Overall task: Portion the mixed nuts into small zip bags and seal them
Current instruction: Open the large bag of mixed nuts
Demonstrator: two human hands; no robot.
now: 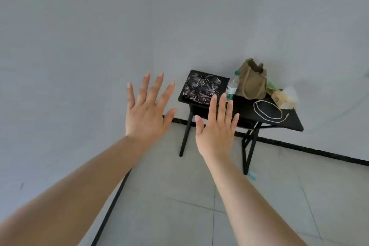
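Two bare hands are raised in front of the camera, backs toward the viewer, holding nothing. Left hand (146,113), seen against the pale grey wall (79,36), has its fingers straight and spread apart. Right hand (216,128), just beside it and slightly lower, likewise has straight, relaxed fingers; in the view its fingertips overlap the near edge of the small black folding table (289,120), which stands farther off against the wall on the light tiled floor (169,205).

Items on the table, left to right: a folded dark patterned cloth (201,88) at the left end; a clear plastic water bottle with a green cap (232,86), upright, touching or just beside an olive-tan fabric handbag (253,82); a coiled white cable (267,113) lying flat on the near right part of the tabletop; a yellow-green tissue pack with white tissue protruding (285,99) at the right end, behind the cable.

Mixed nuts and small zip bags: cannot be located anywhere in this view
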